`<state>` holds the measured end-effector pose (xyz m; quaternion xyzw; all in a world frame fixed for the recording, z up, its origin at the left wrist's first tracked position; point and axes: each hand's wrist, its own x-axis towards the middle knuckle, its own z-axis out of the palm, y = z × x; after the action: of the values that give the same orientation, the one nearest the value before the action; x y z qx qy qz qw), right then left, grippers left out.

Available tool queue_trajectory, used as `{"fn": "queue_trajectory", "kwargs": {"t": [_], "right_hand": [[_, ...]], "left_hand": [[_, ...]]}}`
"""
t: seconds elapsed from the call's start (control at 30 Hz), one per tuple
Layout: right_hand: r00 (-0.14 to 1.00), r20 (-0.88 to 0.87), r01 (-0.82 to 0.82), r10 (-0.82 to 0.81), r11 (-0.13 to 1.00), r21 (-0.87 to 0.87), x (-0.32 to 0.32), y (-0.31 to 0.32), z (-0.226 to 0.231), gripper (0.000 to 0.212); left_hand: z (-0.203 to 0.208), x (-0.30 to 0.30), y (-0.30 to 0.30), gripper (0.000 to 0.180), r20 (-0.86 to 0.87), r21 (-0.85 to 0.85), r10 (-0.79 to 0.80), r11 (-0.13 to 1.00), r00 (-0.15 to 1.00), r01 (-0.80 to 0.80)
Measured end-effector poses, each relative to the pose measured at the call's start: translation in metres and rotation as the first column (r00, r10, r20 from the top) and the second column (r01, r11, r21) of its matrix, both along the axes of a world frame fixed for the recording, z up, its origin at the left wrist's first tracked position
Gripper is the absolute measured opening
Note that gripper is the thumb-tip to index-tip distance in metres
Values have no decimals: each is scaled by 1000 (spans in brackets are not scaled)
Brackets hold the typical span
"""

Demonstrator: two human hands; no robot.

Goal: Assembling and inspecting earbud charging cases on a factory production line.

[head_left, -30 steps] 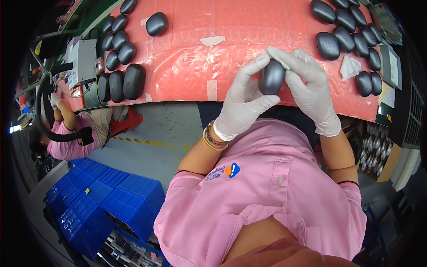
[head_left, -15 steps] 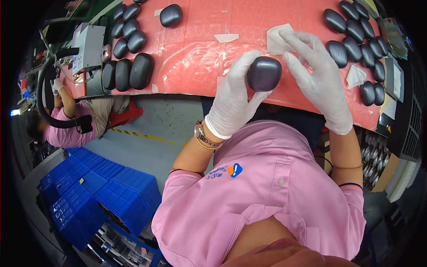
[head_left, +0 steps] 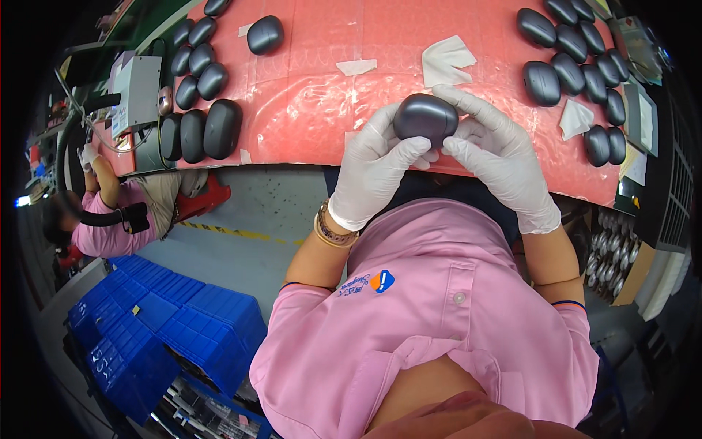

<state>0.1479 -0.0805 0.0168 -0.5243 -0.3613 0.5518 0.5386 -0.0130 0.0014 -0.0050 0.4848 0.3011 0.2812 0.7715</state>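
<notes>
A dark grey, rounded earbud case (head_left: 425, 117) is held up over the near edge of the pink-covered table. My left hand (head_left: 374, 162), in a white glove, grips its left side with the thumb on the lower front. On the other side, my gloved right hand (head_left: 501, 157) holds it too, thumb at the lower right corner and fingers around the back. The case looks closed. Just beyond it a white wiping cloth (head_left: 446, 62) lies crumpled on the table.
Several similar cases (head_left: 567, 69) cluster at the right, near a second white cloth (head_left: 576, 119). More cases (head_left: 201, 62) stand at the left, with a single one (head_left: 265, 35) apart. Beside them is a grey box device (head_left: 139, 91). Blue crates (head_left: 172, 314) and a co-worker (head_left: 121, 212) are at left.
My right hand has come away from the cloth and closed on the case's right side. The case has turned from upright to wider than tall, and the view has shifted slightly.
</notes>
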Motion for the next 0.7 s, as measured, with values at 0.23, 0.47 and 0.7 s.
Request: {"fn": "queue_trajectory", "kwargs": {"t": [0.23, 0.47, 0.7], "right_hand": [[999, -12, 29, -29, 998, -59, 2, -1, -3, 47], [989, -123, 75, -87, 992, -97, 2, 4, 2, 33], [991, -55, 115, -123, 985, -128, 7, 15, 1, 17]], "left_hand": [[-1, -1, -2, 36, 30, -118, -103, 987, 994, 106], [-6, 3, -9, 39, 51, -60, -82, 995, 995, 85], [-6, 0, -7, 38, 39, -60, -89, 994, 995, 91]]}}
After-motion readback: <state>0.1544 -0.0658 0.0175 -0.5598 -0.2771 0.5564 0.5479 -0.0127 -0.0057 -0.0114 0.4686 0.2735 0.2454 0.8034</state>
